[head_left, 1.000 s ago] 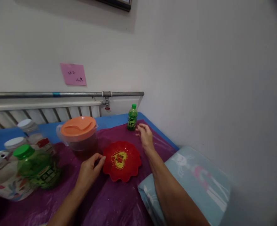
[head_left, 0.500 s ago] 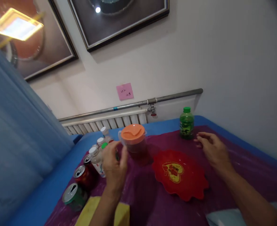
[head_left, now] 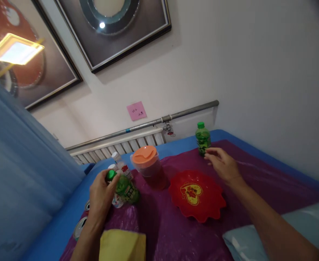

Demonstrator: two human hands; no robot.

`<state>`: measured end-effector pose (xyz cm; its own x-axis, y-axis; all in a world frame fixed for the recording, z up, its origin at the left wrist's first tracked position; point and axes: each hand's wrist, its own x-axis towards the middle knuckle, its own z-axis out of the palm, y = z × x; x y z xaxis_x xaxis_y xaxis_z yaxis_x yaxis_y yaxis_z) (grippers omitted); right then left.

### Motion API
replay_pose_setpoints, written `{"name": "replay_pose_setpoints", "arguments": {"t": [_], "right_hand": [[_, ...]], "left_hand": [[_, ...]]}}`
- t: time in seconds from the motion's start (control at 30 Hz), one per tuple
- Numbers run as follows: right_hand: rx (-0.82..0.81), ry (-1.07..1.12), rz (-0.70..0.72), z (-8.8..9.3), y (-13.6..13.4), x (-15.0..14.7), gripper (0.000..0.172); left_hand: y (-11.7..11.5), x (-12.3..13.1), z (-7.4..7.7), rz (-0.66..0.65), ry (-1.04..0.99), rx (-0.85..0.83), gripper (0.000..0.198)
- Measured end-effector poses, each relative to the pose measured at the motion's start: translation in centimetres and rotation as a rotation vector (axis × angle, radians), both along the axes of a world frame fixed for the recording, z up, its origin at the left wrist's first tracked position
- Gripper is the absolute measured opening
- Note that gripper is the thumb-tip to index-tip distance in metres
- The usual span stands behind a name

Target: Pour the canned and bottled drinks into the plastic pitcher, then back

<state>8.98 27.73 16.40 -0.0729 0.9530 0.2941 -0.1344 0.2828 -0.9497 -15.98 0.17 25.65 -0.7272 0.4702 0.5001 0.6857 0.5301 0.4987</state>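
Your left hand (head_left: 99, 195) grasps the near green bottle (head_left: 127, 189) at its green cap, thumb on one side and fingers on the other; the bottle slants in the view, its cap toward your palm and its base toward the middle of the purple cover (head_left: 172, 235), and whether that base is lifted cannot be told. Your right hand (head_left: 224, 166) is released, its fingers loosely bent, and lies just beside the lower part of the far green bottle (head_left: 202, 137), which stands upright near the back edge of the cover; whether the fingertips touch it cannot be made out. Between your two forearms sits the red plate (head_left: 212, 195), scalloped at the rim and marked with a yellow heart design. Behind it and to the left stands the clear jug (head_left: 150, 171) with its orange lid (head_left: 145, 155). White-capped bottles (head_left: 116, 156) cluster behind the near green bottle, and cans (head_left: 80, 227) show partly past your left wrist. A yellow object (head_left: 122, 244) lies at the near edge of the view, beside your left forearm; a pale blue cloth (head_left: 308, 217) lies beneath your right forearm. On the wall behind, a pink note (head_left: 136, 110) hangs above the metal pipe (head_left: 192, 111) and the radiator (head_left: 132, 146).
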Motion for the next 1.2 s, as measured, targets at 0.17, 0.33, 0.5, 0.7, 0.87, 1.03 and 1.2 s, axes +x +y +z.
{"name": "replay_pose_setpoints", "arguments": {"t": [0.17,0.33,0.5,0.7,0.87,1.03,1.2], "right_hand": [[0.218,-0.243,0.626,3.7,-6.1,-0.4,0.042],[0.473,-0.569,0.789,5.1,-11.3,-1.0,0.089],[0.626,-0.573,0.622,4.1,-11.0,-1.3,0.074],[0.722,-0.548,0.418,3.2,-8.2,-0.6,0.061],[0.542,-0.473,0.226,2.4,-5.9,-0.4,0.070],[0.480,-0.409,0.213,2.2,-5.7,-0.5,0.072],[0.427,-0.400,0.205,2.3,-5.5,-0.4,0.070]], "left_hand": [[-0.4,5.4,1.2,-0.152,-0.245,0.282,0.055],[2.2,9.5,0.3,-0.362,-0.440,0.512,0.053],[3.4,11.2,-0.6,-0.427,-0.472,0.592,0.041],[2.6,10.4,-2.8,-0.388,-0.528,0.560,0.042],[1.4,10.2,-9.8,-0.440,-0.450,-0.178,0.029],[0.6,11.1,-14.8,-0.393,-0.456,-0.542,0.040],[0.8,8.0,-12.5,-0.407,-0.558,-0.325,0.066]]}}
